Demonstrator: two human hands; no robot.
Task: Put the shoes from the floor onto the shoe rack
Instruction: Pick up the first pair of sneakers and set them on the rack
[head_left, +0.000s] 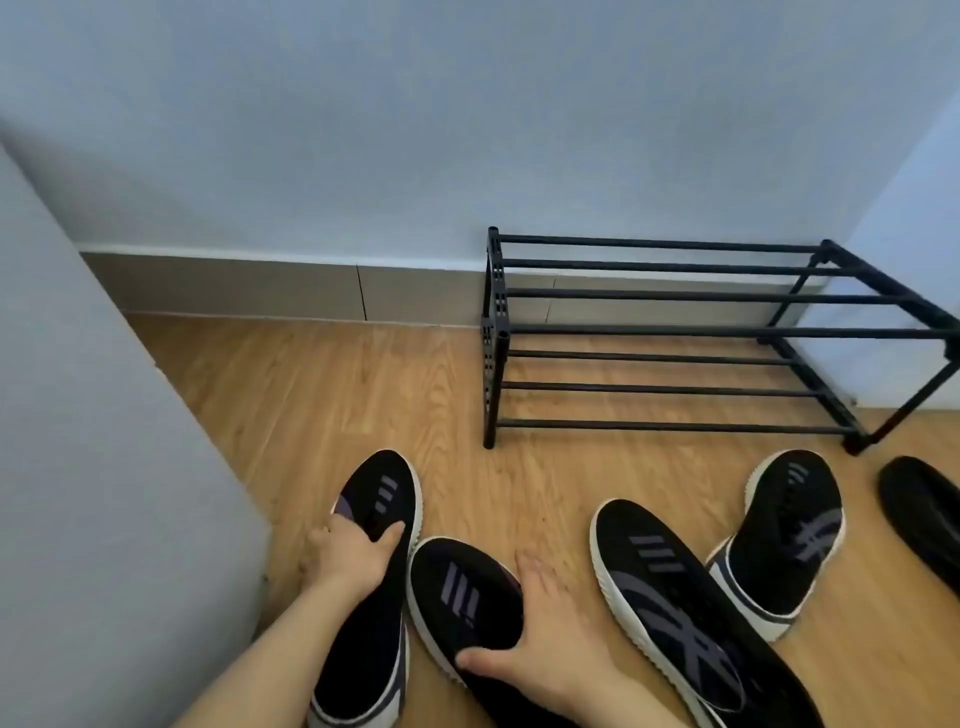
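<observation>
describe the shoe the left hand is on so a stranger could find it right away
Start at the black shoe rack by the wall, then look down-left along the wooden floor. The leftmost shoe lies nearest the grey panel, under the left hand; it alone has a purple patch beside its three stripes.

We see the shoe rack (727, 332) standing on the floor (322, 395) at the far right, its back against the far wall (467, 130) and both its tiers bare. Four shoes lie on the floor nearer than the rack. The leftmost shoe (374, 561) lies under our left hand (348, 553), and the second shoe (467, 597), just right of it and touching it, lies under our right hand (550, 639). The third shoe (670, 618) overlaps the fourth shoe (784, 540) to its right. A fifth object (924, 519) lies at the right edge, too cropped to identify.
</observation>
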